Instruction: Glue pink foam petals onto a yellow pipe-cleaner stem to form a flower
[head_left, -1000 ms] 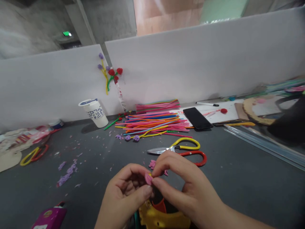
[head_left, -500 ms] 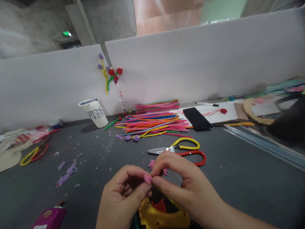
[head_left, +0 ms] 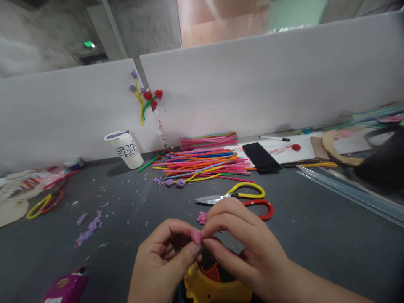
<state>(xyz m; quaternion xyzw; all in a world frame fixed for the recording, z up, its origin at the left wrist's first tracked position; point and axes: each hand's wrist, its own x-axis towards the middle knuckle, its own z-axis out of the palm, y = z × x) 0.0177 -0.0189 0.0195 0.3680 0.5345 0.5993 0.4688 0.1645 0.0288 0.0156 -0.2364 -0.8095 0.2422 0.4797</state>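
A small pink petal bud [head_left: 196, 236] is pinched between the thumb and forefinger of my left hand [head_left: 167, 259]. My right hand [head_left: 249, 244] has its thumb and forefinger closed at the bud's right side, touching it; a bit of yellow shows at its top edge. Under both hands sits a yellow glue gun [head_left: 217, 290] with an orange trigger, partly covered by them. Pink cut pieces [head_left: 202, 217] lie just beyond my fingers. Scissors [head_left: 235, 197] with one yellow and one red handle rest behind my right hand, blades toward the left.
Pipe cleaners [head_left: 205, 162] in many colours lie at the back, beside a black phone [head_left: 261, 156]. A white cup [head_left: 126, 149] stands left of them. Purple scraps [head_left: 90, 231], a magenta box [head_left: 66, 288] and more scissors [head_left: 46, 206] are at left. Clear strips [head_left: 350, 193] lie at right.
The pink bud has turned slightly between my fingertips. My right hand's fingers have shifted a little around its side, and the left hand keeps its pinch.
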